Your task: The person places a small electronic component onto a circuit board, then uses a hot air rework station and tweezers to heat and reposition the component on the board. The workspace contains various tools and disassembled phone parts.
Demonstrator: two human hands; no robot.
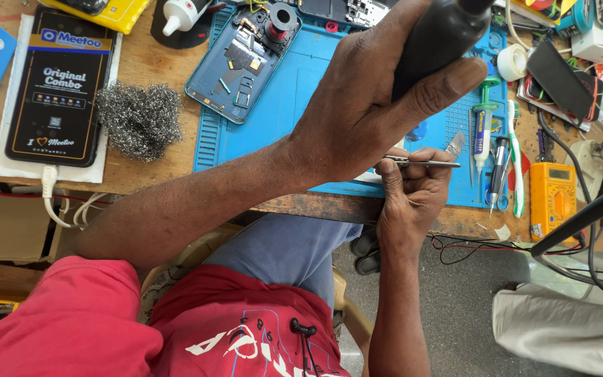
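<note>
Cluttered with repair gear, a wooden workbench (155, 160) carries a blue work mat (301, 98) at its middle; the left hand (364, 98) reaches across it from the left, fingers clenched around a thick black tool handle (437, 35) that rises out of the top of the view. Just below, at the mat's near edge, the right hand (413, 188) pinches slim metal tweezers (427, 163), their tips pointing right toward a syringe (483, 126) and a white toothbrush (516, 160) lying on the mat. An opened blue phone shell (242, 66) lies on the mat's upper left; a wad of steel wool (139, 119) sits beside a black phone box (61, 84) on the bench's left; a yellow multimeter (551, 199) rests at the right.
</note>
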